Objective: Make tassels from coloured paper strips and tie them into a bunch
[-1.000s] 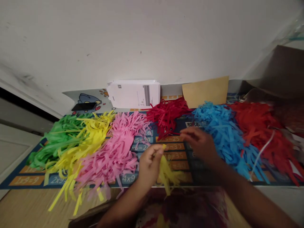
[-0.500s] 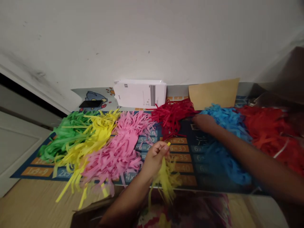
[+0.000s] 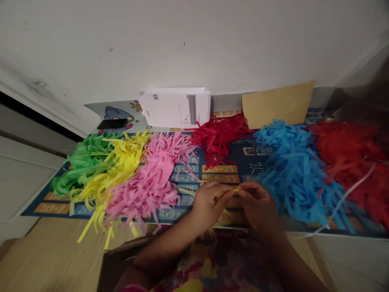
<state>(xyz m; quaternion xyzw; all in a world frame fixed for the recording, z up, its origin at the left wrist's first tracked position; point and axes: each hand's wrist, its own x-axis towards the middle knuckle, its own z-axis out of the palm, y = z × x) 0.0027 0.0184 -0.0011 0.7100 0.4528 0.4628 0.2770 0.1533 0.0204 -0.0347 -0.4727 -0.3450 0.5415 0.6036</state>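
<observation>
Close together over the front of the printed mat, my left hand point(image 3: 211, 200) and my right hand point(image 3: 257, 200) meet at a yellow paper tassel point(image 3: 225, 219). My left hand is closed round its twisted top, and its fringe hangs mostly hidden below. The fingertips of my right hand pinch the yellow tip between the hands. Left of them lie pink tassels point(image 3: 146, 194), then yellow tassels point(image 3: 121, 166) and green tassels point(image 3: 85, 162). Dark red tassels point(image 3: 221, 138) sit behind my hands. Blue tassels point(image 3: 294, 174) spread to the right.
Red-orange tassels point(image 3: 352, 154) lie at the far right, with a white cord point(image 3: 349, 194) across the front. Against the wall lean a white labelled packet point(image 3: 173, 107) and a tan paper sheet point(image 3: 278, 104). A black phone point(image 3: 112, 123) rests at the back left of the mat point(image 3: 51, 209).
My right hand has come back from beside the blue tassels to the yellow tassel's tip. My left hand has moved slightly right with the tassel. The view has tilted a little downward.
</observation>
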